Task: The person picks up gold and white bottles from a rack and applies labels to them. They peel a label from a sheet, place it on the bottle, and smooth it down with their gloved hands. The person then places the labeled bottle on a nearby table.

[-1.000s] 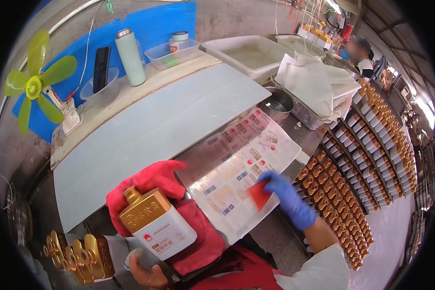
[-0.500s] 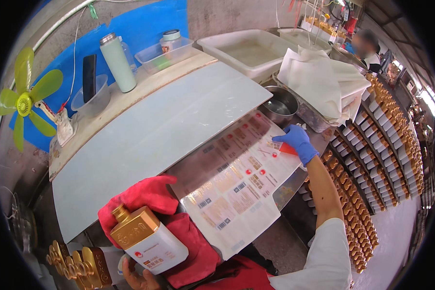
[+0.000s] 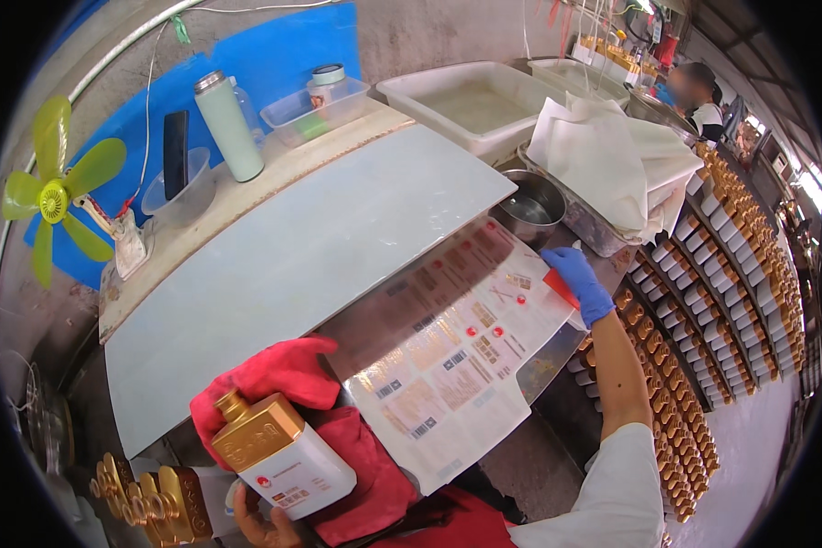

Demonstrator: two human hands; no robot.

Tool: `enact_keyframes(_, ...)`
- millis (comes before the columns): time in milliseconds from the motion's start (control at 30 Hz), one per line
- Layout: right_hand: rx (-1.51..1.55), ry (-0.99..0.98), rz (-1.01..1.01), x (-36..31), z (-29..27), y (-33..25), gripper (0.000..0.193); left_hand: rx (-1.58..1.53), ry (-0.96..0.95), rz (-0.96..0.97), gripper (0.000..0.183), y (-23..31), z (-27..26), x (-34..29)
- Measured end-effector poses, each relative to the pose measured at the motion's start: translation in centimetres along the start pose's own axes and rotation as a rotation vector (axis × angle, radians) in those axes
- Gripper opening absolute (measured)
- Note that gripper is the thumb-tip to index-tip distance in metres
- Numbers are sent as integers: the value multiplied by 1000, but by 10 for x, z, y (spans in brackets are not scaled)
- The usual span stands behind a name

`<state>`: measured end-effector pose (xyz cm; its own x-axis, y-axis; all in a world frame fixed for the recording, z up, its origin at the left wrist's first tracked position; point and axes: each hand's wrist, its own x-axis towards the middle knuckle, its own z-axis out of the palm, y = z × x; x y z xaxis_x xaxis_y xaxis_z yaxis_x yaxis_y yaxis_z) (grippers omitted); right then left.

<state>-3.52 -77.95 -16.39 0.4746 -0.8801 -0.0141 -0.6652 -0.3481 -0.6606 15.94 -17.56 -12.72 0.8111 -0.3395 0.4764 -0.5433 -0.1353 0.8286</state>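
Observation:
A flask-shaped bottle (image 3: 306, 470), white below with a gold shoulder and neck, lies tilted on a red cloth (image 3: 269, 373) at the lower left. My bare left hand (image 3: 263, 521) grips its lower left edge, fingers partly hidden beneath. In my right hand (image 3: 579, 281), gloved in blue, is a flat orange-red piece (image 3: 560, 289) that looks like a scraper, mostly covered by the palm. This hand is at the right edge of a pale sheet of printed decals (image 3: 470, 388), which carries gold, red and dark marks.
A pale blue-grey board (image 3: 301, 237) overhangs the sheet's far side. Beyond the sheet stand a metal bowl (image 3: 530, 203), a white tub (image 3: 466, 96) and stacked white sheets (image 3: 603, 155). Several gold-and-white bottles (image 3: 731, 283) fill racks at right. A green fan (image 3: 55, 201) stands far left.
My right hand has drawn back slightly to the right from the sheet, still with the orange-red piece. My left hand and the bottle stay together on the cloth. The view has shifted slightly.

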Motion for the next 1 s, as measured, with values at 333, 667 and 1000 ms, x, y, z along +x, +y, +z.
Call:
enact_keyframes(333, 386, -57, 73, 0, -4, 6, 34, -29, 29, 11, 49, -1, 3, -2)
enact_keyframes(667, -488, 199, -110, -14, 19, -72, 26, 82, 8, 12, 48, 11, 0, 6)
enact_keyframes(1000, 469, 29, -54, -50, -16, -91, 27, 113, 108, -12, 53, -10, -16, -15)
